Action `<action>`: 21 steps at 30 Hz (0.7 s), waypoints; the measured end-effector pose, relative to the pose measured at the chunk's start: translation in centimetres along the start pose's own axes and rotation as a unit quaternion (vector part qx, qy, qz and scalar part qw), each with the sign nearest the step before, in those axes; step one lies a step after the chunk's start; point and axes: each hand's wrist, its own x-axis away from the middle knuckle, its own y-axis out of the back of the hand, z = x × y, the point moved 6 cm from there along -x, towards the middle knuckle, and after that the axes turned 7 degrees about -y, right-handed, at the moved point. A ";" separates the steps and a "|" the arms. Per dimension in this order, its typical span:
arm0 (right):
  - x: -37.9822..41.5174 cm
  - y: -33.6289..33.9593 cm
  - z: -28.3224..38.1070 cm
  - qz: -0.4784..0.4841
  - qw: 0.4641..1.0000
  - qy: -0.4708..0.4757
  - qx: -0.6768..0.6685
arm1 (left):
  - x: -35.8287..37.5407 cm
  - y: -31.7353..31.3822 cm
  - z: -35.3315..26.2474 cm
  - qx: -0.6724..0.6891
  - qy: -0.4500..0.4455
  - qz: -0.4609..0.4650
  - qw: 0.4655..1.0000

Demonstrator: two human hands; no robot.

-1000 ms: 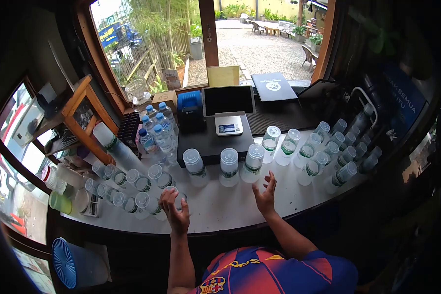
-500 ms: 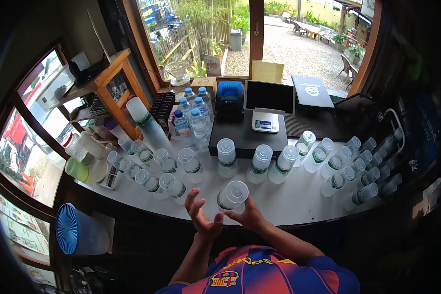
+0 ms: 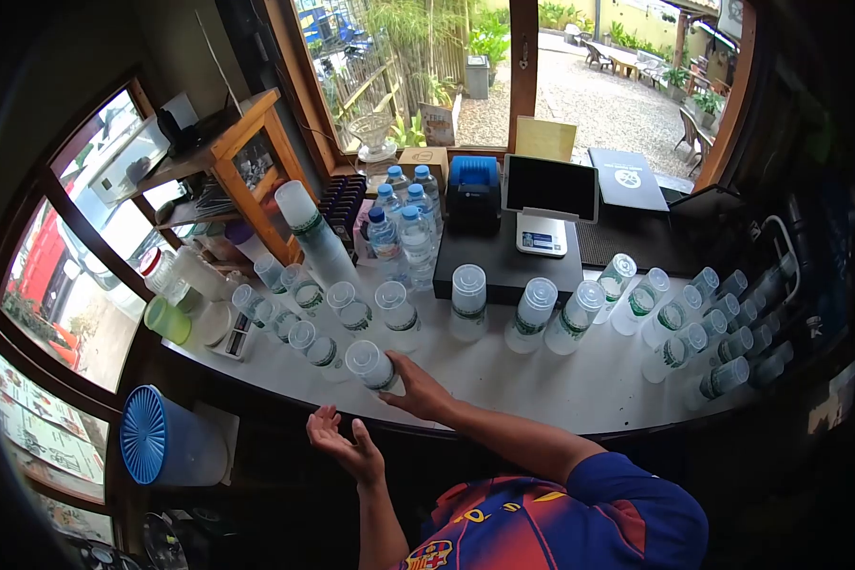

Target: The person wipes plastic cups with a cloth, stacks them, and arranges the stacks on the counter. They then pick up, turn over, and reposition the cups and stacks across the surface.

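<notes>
My right hand (image 3: pixel 420 389) is wrapped around the right side of a clear plastic cup (image 3: pixel 369 365) with a green print, at the counter's front edge. My left hand (image 3: pixel 348 446) is empty below it, in front of the counter, palm up with fingers apart. Similar cups stand around: one (image 3: pixel 397 306) just behind, one (image 3: pixel 315 346) to the left, another (image 3: pixel 468 302) farther right. Whether the held cup is single or nested cannot be told.
More cups (image 3: pixel 674 347) stand in groups on the white counter (image 3: pixel 484 389). A tall cup stack (image 3: pixel 318 237) leans near water bottles (image 3: pixel 387 237). Behind are a tablet (image 3: pixel 550 189) and a blue-topped device (image 3: pixel 474 193). A blue-lidded container (image 3: pixel 166 437) is at lower left.
The view has shifted slightly. My right hand has moved left from the counter's middle to the front-left cups, and the cup it held there is no longer separately visible. My left hand has moved left and down.
</notes>
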 end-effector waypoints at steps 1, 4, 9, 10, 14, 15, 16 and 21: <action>2.0 1.0 -0.6 -0.027 0.999 0.013 0.019 | 1.0 0.2 0.8 -0.012 0.028 0.009 1.000; 6.6 6.1 -1.8 -0.069 0.997 -0.027 0.038 | 1.9 0.6 2.7 -0.094 0.037 0.022 0.995; 10.2 13.3 -5.7 -0.202 0.968 -0.104 0.105 | -2.7 -0.3 7.1 -0.160 -0.003 -0.001 0.987; 9.9 14.3 -5.4 -0.219 0.962 -0.109 0.118 | -4.2 -0.9 8.1 -0.156 -0.011 -0.006 0.988; 12.0 14.9 -2.1 -0.330 0.923 -0.060 0.191 | -7.5 -3.5 11.1 -0.094 0.011 0.010 0.995; 13.1 14.6 -1.1 -0.337 0.922 -0.045 0.186 | -7.3 -4.1 12.4 -0.043 0.078 0.034 0.996; 14.0 14.1 -0.8 -0.322 0.929 -0.029 0.180 | -6.8 -4.4 13.2 -0.045 0.090 0.044 0.994; 17.1 10.9 -2.8 -0.234 0.961 -0.051 0.136 | -5.0 -4.6 9.7 0.060 0.064 0.048 0.995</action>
